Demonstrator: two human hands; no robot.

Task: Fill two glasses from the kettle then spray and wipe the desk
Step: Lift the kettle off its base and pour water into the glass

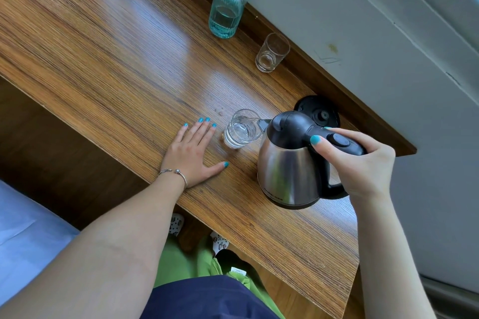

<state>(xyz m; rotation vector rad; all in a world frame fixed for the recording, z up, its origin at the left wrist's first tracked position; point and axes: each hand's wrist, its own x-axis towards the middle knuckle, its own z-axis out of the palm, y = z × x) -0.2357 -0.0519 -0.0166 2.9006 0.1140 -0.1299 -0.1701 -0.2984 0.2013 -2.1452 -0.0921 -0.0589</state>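
While the kettle (pixel 287 163) is tipped spout-first toward 9 o'clock, a thin stream of water runs from its spout into the near glass (pixel 242 129), which stands upright on the desk (pixel 103 59) and is partly filled. Right hand (pixel 363 163): fingers wrapped round the black handle, thumb laid along its top just short of the lid button; kettle held clear of the desk surface. Left hand (pixel 193 151): flat on the wood, palm down, fingers straight and slightly spread, just beside the near glass at its 9 o'clock, not touching it. Bracelet (pixel 173 173) on the left wrist. Kettle base (pixel 318 111): black, unoccupied, at the kettle's 12 o'clock, near the desk's back edge. Second glass (pixel 272 52): upright, looks empty, at 1 o'clock from the near glass, well apart. Spray bottle (pixel 228 5): teal, ribbed, partly filled, at 11 o'clock from the second glass, against the wall (pixel 363 21).
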